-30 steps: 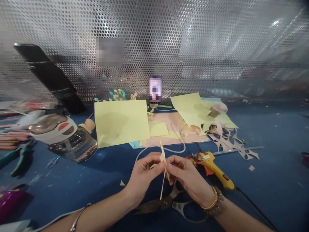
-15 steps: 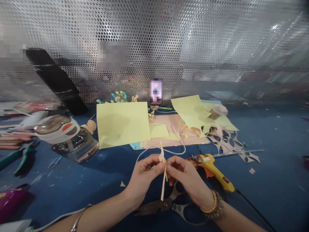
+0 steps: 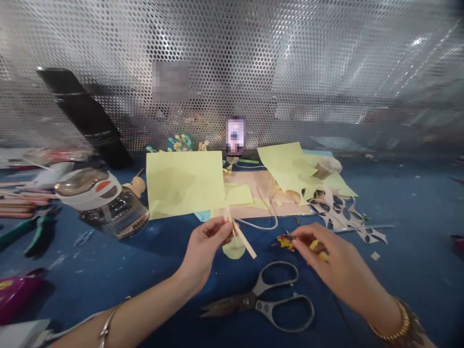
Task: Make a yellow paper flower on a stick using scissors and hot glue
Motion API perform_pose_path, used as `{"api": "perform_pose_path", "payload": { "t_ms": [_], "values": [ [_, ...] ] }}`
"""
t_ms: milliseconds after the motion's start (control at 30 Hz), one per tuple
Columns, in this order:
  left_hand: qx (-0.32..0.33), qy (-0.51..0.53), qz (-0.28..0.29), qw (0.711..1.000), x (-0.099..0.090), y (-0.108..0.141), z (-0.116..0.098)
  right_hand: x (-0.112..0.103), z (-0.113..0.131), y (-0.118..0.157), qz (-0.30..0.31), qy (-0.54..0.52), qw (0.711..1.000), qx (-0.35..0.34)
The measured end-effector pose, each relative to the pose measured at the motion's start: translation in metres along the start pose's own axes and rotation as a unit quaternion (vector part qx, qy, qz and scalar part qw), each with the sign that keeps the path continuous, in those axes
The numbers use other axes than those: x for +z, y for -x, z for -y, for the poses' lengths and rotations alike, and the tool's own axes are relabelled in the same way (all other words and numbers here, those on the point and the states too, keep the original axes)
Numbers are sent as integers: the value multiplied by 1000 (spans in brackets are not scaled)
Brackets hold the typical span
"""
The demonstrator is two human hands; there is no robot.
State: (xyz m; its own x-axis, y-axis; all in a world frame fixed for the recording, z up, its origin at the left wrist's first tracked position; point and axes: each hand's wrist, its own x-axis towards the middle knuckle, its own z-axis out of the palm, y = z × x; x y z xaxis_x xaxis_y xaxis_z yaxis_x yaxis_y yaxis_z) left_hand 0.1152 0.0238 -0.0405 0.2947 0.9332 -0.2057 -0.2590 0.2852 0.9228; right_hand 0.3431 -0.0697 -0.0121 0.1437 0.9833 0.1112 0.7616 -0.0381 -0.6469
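My left hand (image 3: 206, 246) pinches a pale paper strip (image 3: 244, 240) and a round pale yellow paper piece (image 3: 234, 249) between thumb and fingers. My right hand (image 3: 328, 249) is closed over a yellow hot glue gun (image 3: 319, 247), which is mostly hidden by the fingers. A multicoloured tuft (image 3: 285, 242) sits just left of those fingers. Large steel scissors (image 3: 253, 302) lie on the blue mat (image 3: 409, 270) below and between my hands, touching neither.
Pale yellow paper sheets (image 3: 184, 183) and a peach card (image 3: 261, 186) lie ahead, with cut paper scraps (image 3: 337, 212) to the right. On the left stand a glass jar appliance (image 3: 103, 198), green pliers (image 3: 39, 234) and pencils (image 3: 18, 205). A perforated metal wall (image 3: 290, 63) rises behind.
My hands have moved apart. The left now holds the strip and round piece alone, and the right has gone onto the glue gun, which has shifted. The scissors are now uncovered.
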Motion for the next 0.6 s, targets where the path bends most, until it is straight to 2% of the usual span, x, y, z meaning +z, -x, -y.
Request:
{"api": "perform_pose_path", "payload": {
  "t_ms": [67, 133, 300, 367, 467, 533, 600],
  "values": [
    [-10, -1, -17, 1000, 0, -3, -1, -9, -23, 7, -20, 122, 991, 53],
    [-18, -2, -23, 1000, 0, -5, -1, -12, -44, 14, -2, 179, 979, 95],
    [-20, -17, -22, 999, 4, -7, -2, -12, -73, 20, 77, 182, 966, 167],
    [-11, -21, -20, 1000, 6, -9, -4, -12, -78, 16, 103, 141, 970, 168],
    [-7, -17, -15, 1000, 7, -11, -5, -15, -79, 12, 116, 5, 981, 153],
    [-8, -13, -14, 1000, 6, -13, -4, -18, -76, 11, 138, -107, 969, 175],
    [-10, -11, -15, 1000, 5, -15, -3, -22, -67, 10, 171, -208, 939, 213]
  ]
}}
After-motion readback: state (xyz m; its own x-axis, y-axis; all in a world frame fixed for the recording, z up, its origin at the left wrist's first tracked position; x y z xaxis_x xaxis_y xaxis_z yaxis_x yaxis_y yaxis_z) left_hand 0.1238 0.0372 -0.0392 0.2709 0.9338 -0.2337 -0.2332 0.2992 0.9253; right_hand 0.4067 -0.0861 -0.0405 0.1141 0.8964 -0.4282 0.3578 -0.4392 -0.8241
